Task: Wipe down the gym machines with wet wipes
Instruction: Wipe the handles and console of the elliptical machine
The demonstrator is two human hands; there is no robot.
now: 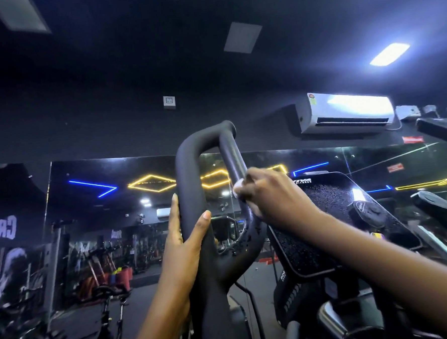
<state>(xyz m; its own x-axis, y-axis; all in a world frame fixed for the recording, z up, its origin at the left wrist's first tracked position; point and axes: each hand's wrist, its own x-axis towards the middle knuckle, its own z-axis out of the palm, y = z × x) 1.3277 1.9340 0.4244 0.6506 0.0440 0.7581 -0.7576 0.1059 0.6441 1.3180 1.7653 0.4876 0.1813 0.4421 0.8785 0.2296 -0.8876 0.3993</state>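
Observation:
A black looped handlebar (191,176) of a cardio machine rises in the middle of the head view. My left hand (185,239) holds its left tube, thumb on the near side and fingers behind. My right hand (268,198) grips a white wet wipe (238,188) wrapped against the handlebar's right tube, about halfway up. Only a small edge of the wipe shows past my fingers. Wet droplets dot the tube below that hand.
The machine's black console screen (332,215) tilts to the right of the handlebar. Another machine's arm (439,213) stands at far right. A wall mirror (109,202) reflects spin bikes and neon lights. An air conditioner (344,112) hangs above.

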